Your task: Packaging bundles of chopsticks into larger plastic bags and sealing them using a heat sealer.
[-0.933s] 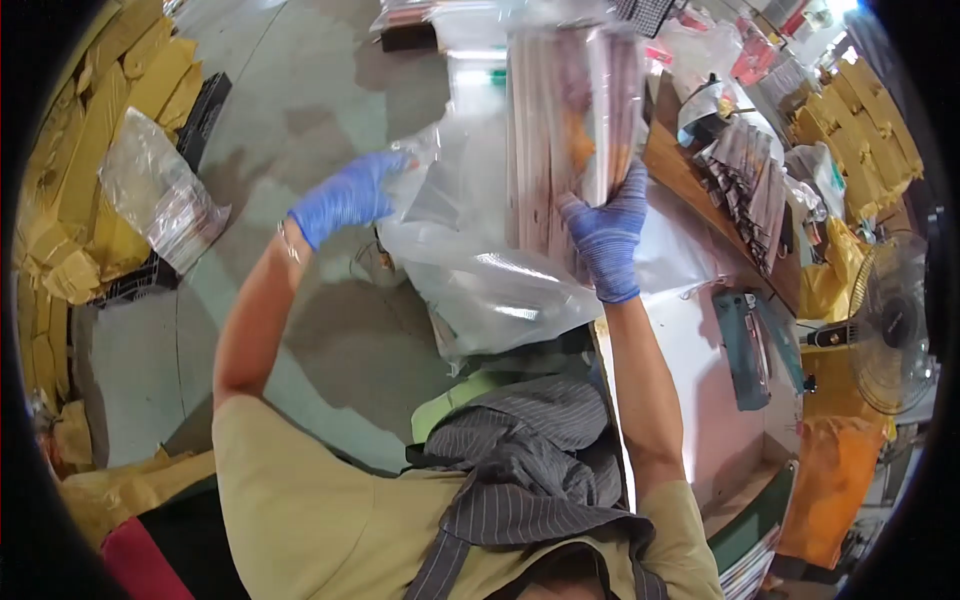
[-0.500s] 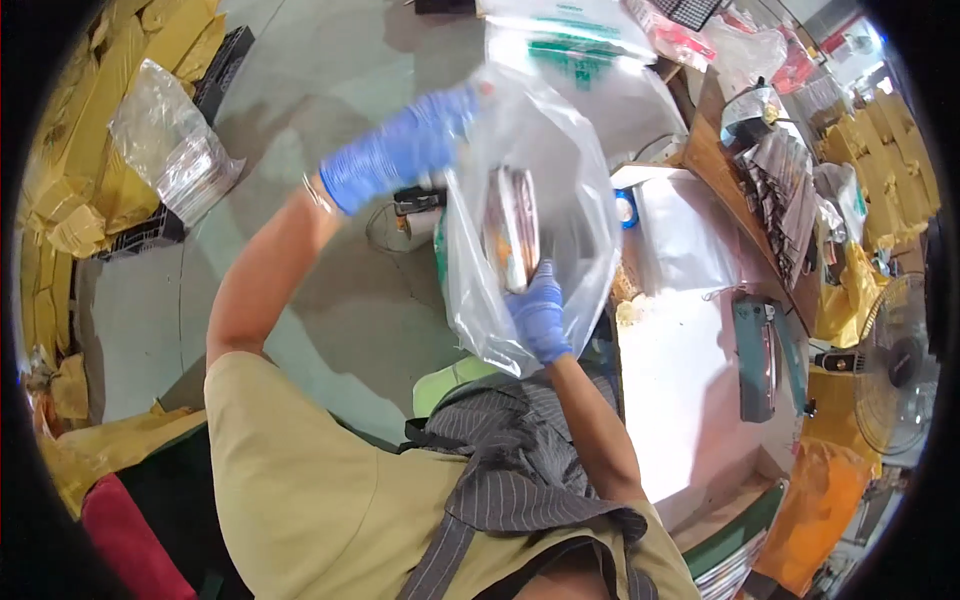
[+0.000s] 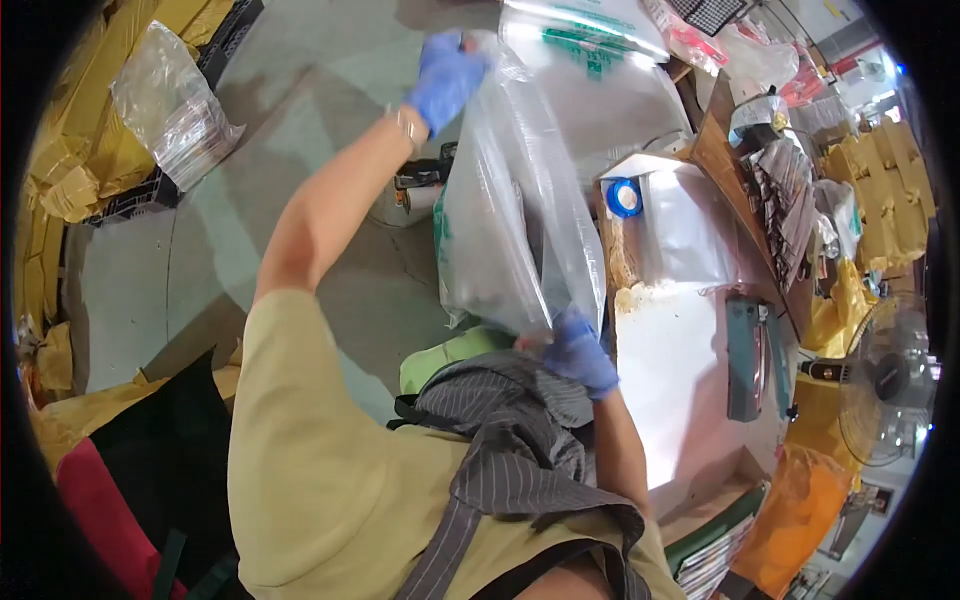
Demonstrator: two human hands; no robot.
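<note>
A large clear plastic bag point(image 3: 490, 220) with green print hangs stretched between my two hands. My left hand point(image 3: 447, 82), in a blue glove, is closed on its far upper corner. At the bag's near edge my right hand point(image 3: 582, 355), also blue-gloved and a little blurred, is closed on the plastic. Folds of the bag largely hide what lies in it; only a dark strip shows through near the middle.
To the right stands a white-topped workbench point(image 3: 665, 400) with a blue tape roll point(image 3: 624, 198), clear sheets point(image 3: 685, 225) and a grey-green device point(image 3: 746, 360). A fan point(image 3: 888, 380) is farther right. A wrapped stack point(image 3: 195, 140) sits at far left, by yellow parcels point(image 3: 110, 110).
My right hand has left the packet inside the bag and moved nearer, to the bag's edge. My left hand has moved slightly up. The bag's opening has narrowed into folds.
</note>
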